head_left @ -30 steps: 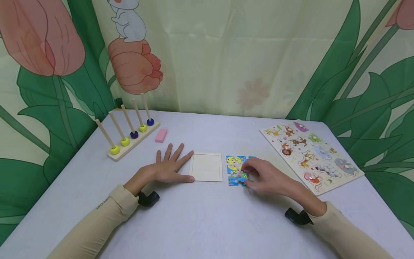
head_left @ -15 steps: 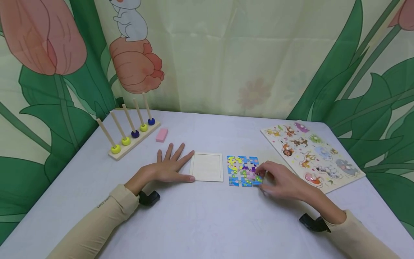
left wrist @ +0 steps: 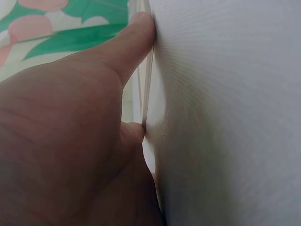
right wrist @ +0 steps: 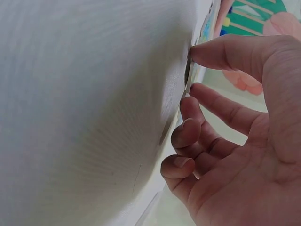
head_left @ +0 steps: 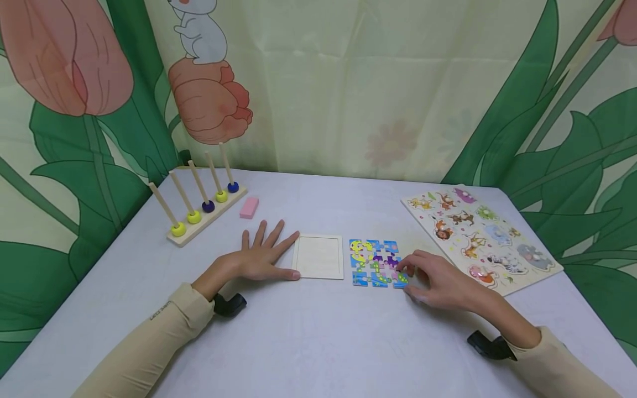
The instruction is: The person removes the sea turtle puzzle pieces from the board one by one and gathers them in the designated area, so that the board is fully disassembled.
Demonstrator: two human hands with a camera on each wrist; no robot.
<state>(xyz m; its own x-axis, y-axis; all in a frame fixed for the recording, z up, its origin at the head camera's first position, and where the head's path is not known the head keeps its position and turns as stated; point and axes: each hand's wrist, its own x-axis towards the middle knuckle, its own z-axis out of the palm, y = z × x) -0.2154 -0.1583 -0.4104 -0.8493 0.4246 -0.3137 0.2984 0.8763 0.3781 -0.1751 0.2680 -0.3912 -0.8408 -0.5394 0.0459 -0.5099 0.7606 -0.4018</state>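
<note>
My left hand (head_left: 259, 261) lies with fingers spread on the table. Its thumb and index fingertips touch the left edge of a square wooden puzzle frame (head_left: 341, 257), whose inside shows bare wood. To the right of the frame, several blue, yellow and purple jigsaw pieces (head_left: 359, 260) lie close together in a square. My right hand (head_left: 440, 281) is at their lower right corner, thumb and fingertips pinching the corner jigsaw piece (head_left: 400, 281), which sits slightly apart. In the right wrist view, the thin edge of that piece shows between thumb (right wrist: 211, 52) and index fingertip.
A wooden animal peg puzzle board (head_left: 473, 237) lies at the right, close to my right hand. At the back left stands a peg stacker (head_left: 186, 232) with yellow and blue beads. A pink block (head_left: 249, 208) sits beside it. A patterned curtain (head_left: 318, 99) hangs behind the table.
My right hand has moved right, off the middle of the jigsaw pieces to the lower right corner piece, which now sits farther out. The left hand stays at the frame.
</note>
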